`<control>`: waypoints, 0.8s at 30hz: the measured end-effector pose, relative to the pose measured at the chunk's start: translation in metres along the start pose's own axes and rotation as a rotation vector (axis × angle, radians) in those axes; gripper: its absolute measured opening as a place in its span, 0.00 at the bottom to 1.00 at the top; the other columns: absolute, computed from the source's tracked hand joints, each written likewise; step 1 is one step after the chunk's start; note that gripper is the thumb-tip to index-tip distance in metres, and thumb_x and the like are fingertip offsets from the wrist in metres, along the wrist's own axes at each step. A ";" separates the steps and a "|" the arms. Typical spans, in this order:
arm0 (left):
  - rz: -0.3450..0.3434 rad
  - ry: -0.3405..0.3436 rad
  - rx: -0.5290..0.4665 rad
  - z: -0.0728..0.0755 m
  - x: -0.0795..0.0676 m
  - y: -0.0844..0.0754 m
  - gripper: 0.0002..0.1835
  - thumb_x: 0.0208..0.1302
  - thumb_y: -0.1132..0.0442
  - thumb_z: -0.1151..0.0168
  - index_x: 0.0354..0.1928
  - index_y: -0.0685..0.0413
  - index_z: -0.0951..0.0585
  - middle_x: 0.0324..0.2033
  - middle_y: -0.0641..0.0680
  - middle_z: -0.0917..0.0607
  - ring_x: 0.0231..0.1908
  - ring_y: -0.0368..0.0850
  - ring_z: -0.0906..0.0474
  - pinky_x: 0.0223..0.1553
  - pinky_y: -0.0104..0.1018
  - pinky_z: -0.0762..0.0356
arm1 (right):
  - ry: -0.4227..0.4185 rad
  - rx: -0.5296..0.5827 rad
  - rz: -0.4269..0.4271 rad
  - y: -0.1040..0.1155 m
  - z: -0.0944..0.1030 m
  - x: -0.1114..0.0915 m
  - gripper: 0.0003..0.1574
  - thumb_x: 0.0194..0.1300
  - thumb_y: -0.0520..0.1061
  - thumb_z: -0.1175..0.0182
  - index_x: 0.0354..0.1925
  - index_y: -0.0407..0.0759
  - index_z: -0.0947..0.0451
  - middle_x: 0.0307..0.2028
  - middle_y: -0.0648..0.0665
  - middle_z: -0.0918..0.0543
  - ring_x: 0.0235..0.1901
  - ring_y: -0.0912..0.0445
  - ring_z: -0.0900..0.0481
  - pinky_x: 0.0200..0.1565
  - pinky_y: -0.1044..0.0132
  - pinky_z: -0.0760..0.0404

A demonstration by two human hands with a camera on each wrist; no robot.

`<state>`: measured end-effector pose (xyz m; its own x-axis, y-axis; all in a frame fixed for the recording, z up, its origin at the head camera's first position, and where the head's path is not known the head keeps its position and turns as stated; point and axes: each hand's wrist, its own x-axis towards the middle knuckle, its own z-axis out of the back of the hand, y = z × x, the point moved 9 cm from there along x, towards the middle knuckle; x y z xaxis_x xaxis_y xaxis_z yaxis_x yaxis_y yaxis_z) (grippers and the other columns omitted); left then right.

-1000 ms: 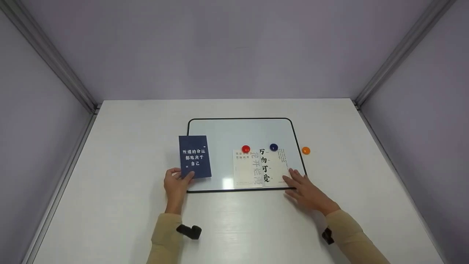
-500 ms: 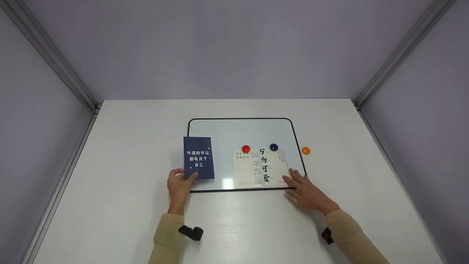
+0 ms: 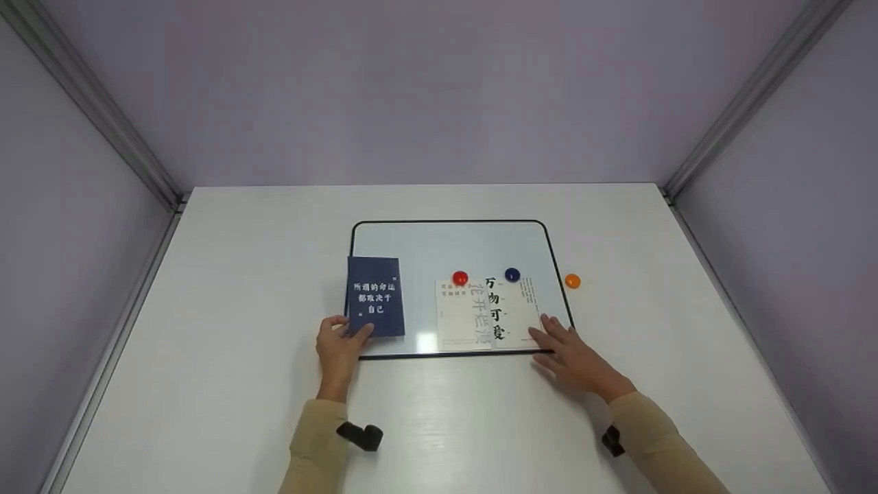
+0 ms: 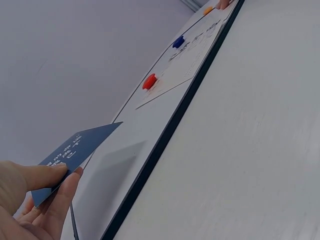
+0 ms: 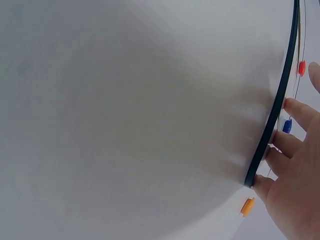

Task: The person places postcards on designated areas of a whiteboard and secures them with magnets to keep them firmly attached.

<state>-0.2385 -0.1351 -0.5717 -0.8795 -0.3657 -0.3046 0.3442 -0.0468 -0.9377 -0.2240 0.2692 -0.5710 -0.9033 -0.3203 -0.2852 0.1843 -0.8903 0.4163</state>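
Observation:
My left hand pinches a dark blue card with white characters by its lower left corner, thumb on top. In the left wrist view the card is held tilted above the board and casts a shadow on it. The whiteboard has a black rim and lies flat on the table. On its right part are two pale printed cards, a left card topped by a red magnet and a right card topped by a dark blue magnet. My right hand rests with spread fingers on the board's lower right corner.
An orange magnet lies on the white table just right of the board. Pale walls stand behind and at both sides of the table.
My left hand has carried the blue card a little to the right and slightly toward me, farther over the board's left edge. The right hand stays where it was.

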 end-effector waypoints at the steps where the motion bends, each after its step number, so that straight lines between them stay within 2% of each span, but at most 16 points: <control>1: -0.001 0.001 -0.002 0.000 0.000 0.000 0.23 0.57 0.68 0.32 0.50 0.63 0.33 0.50 0.74 0.18 0.28 0.33 0.19 0.31 0.21 0.20 | 0.000 0.002 -0.003 0.000 0.000 0.000 0.39 0.71 0.62 0.51 0.74 0.55 0.46 0.78 0.43 0.53 0.78 0.43 0.58 0.77 0.43 0.55; 9: 0.001 0.003 0.000 -0.004 0.000 0.002 0.23 0.56 0.69 0.31 0.49 0.64 0.32 0.49 0.73 0.18 0.31 0.37 0.17 0.35 0.27 0.15 | -0.016 0.006 0.006 0.001 0.000 -0.001 0.38 0.71 0.62 0.51 0.73 0.55 0.45 0.78 0.43 0.53 0.78 0.43 0.57 0.77 0.43 0.55; 15: -0.033 0.000 -0.034 -0.008 -0.004 0.000 0.21 0.55 0.71 0.31 0.46 0.63 0.31 0.44 0.72 0.15 0.30 0.39 0.15 0.35 0.30 0.14 | -0.024 0.007 0.015 0.001 0.000 0.000 0.38 0.71 0.61 0.51 0.73 0.54 0.44 0.78 0.43 0.52 0.78 0.43 0.57 0.77 0.43 0.55; 19: -0.029 0.015 -0.005 -0.012 -0.003 0.004 0.21 0.56 0.70 0.32 0.48 0.64 0.31 0.46 0.72 0.16 0.32 0.39 0.16 0.36 0.27 0.15 | -0.029 0.001 0.024 0.001 0.000 0.001 0.38 0.71 0.62 0.51 0.73 0.53 0.44 0.77 0.42 0.51 0.77 0.42 0.56 0.76 0.42 0.54; 24: -0.037 0.023 -0.015 -0.013 -0.002 0.006 0.22 0.56 0.69 0.31 0.47 0.64 0.32 0.45 0.72 0.16 0.28 0.36 0.16 0.32 0.25 0.16 | -0.031 0.016 0.026 0.001 0.000 0.001 0.38 0.71 0.61 0.51 0.73 0.52 0.43 0.77 0.41 0.51 0.77 0.42 0.55 0.76 0.42 0.55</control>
<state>-0.2386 -0.1221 -0.5790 -0.8990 -0.3423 -0.2733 0.3066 -0.0463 -0.9507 -0.2247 0.2677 -0.5709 -0.9100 -0.3332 -0.2469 0.2022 -0.8762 0.4374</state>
